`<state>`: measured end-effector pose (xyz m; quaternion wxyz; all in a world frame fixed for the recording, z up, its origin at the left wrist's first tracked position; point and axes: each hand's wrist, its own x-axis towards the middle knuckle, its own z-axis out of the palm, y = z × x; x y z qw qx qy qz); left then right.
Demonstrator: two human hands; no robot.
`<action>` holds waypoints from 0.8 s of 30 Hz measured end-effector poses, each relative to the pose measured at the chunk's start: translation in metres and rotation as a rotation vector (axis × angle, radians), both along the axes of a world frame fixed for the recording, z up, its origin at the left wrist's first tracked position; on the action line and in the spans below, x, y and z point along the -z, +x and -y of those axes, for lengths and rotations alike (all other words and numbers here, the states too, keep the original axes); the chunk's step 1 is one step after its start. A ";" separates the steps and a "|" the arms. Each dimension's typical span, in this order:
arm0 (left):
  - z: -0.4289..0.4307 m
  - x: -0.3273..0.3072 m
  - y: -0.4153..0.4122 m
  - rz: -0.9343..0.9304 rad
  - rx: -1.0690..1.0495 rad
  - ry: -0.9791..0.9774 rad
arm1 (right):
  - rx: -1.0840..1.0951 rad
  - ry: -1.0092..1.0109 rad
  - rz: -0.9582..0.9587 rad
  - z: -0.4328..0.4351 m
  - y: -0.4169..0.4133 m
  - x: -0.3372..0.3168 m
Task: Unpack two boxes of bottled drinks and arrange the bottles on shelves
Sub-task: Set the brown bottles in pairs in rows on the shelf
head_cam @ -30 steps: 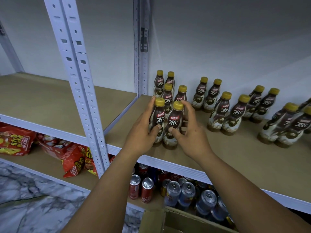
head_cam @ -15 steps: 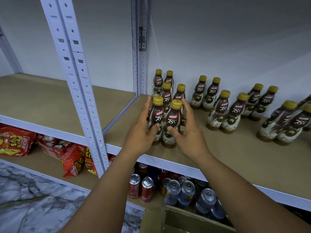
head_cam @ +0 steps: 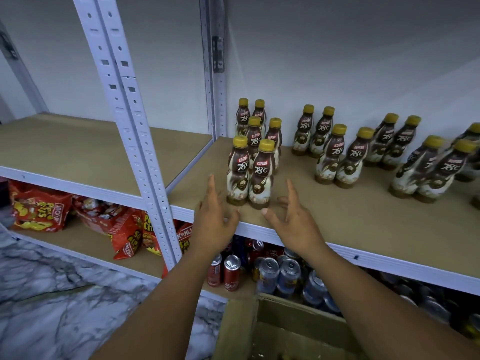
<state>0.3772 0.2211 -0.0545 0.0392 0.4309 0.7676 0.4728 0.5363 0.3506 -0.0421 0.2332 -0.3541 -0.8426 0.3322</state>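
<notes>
Both hands are raised in the lower middle of the frame, at the front edge of the shelf [head_cam: 337, 219], and neither grip holds anything. The left hand [head_cam: 213, 222] has its fingers spread and pointing up. Its forefinger stands near the left side of the front left bottle [head_cam: 237, 172], with a gap between them. The right hand [head_cam: 294, 224] mirrors it, its grip spread, with the fingers rising to the right of the front right bottle [head_cam: 261, 178] and apart from it.

The two bottles stand upright and touching each other, just above and between the hands, close to the shelf's front lip. Each thumb tip lies just below a bottle's base; it looks like they are clear of the plastic, though the angle is too flat to be sure.

Behind this pair, two more pairs [head_cam: 255, 131] line up toward the wall, making a double column in the centre of the frame. Other pairs of bottles [head_cam: 337, 157] stand well apart from it across the right half of the shelf; those at the far right are blurred.

A perforated white post [head_cam: 130, 126] crosses the left of the frame. On the lower shelf, red snack bags [head_cam: 41, 209] lie at the left and drink cans [head_cam: 278, 274] stand under the hands. An open cardboard box [head_cam: 285, 331] sits at the bottom centre, on a marbled floor [head_cam: 52, 294].
</notes>
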 end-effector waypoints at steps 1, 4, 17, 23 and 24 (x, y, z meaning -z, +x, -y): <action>0.004 0.004 0.008 -0.016 -0.031 -0.004 | -0.007 0.019 0.028 0.003 0.007 0.002; 0.013 0.016 0.036 -0.060 -0.036 -0.006 | -0.016 0.112 0.077 0.017 0.033 0.012; 0.028 0.077 0.144 -0.066 0.284 -0.197 | 0.078 0.200 0.106 0.053 0.186 0.105; 0.034 0.126 0.174 0.087 0.395 -0.403 | 0.246 -0.108 0.149 0.062 0.256 0.165; 0.035 0.134 0.178 0.122 0.411 -0.429 | 0.275 -0.174 0.158 0.064 0.263 0.175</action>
